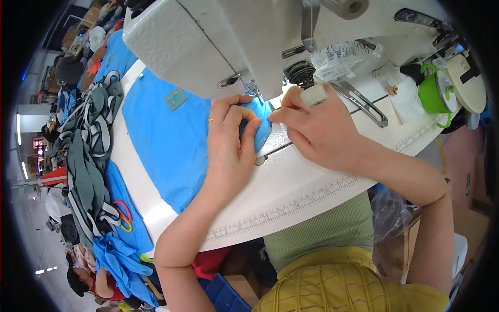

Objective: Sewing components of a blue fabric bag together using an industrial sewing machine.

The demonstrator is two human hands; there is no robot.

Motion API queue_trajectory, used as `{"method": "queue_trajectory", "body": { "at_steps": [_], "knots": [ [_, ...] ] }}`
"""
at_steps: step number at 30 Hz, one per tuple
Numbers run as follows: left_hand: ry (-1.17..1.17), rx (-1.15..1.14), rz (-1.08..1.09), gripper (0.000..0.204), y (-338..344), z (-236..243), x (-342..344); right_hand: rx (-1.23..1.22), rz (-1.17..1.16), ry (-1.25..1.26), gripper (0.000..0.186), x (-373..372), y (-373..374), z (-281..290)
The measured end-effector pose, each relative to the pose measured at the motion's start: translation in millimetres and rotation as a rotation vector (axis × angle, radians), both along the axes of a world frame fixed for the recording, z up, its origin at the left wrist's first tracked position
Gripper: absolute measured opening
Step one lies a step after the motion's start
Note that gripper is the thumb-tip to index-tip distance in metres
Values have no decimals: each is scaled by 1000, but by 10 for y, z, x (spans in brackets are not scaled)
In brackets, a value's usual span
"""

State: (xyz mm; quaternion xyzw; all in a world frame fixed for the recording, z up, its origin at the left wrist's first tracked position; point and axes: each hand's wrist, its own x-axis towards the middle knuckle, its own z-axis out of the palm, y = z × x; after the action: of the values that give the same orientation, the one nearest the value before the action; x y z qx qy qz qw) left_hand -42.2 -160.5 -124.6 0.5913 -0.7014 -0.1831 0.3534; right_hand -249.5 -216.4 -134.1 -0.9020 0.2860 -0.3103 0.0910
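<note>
A piece of blue fabric (161, 125) with a small tan patch (175, 98) lies on the white sewing machine table, its right end under the lit needle area (258, 96) of the sewing machine (208, 47). My left hand (231, 138), a ring on one finger, pinches the fabric just in front of the presser foot. Close by on the right, my right hand (325, 127) is closed, thumb and index finger together at the fabric's right edge. Whatever sits between those fingertips is too small to make out.
Metal thread snips (364, 104), a clear plastic bag (348, 57) and a green cup (435, 93) lie right of the machine. A ruler strip (280, 208) follows the table's front edge. Grey-green garments (86, 140) and orange-handled scissors (123, 214) are at the left. Another person (96, 281) works beyond.
</note>
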Motion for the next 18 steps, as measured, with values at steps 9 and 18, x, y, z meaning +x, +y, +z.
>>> {"method": "queue_trajectory", "body": {
  "at_steps": [9, 18],
  "knots": [
    [3, -50, -8, 7, -8, -3, -6, -3, -16, -44, 21, 20, 16, -49],
    [25, -52, -8, 4, -16, 0, -24, -24, 22, -52, 32, 54, 21, -60]
  ]
}}
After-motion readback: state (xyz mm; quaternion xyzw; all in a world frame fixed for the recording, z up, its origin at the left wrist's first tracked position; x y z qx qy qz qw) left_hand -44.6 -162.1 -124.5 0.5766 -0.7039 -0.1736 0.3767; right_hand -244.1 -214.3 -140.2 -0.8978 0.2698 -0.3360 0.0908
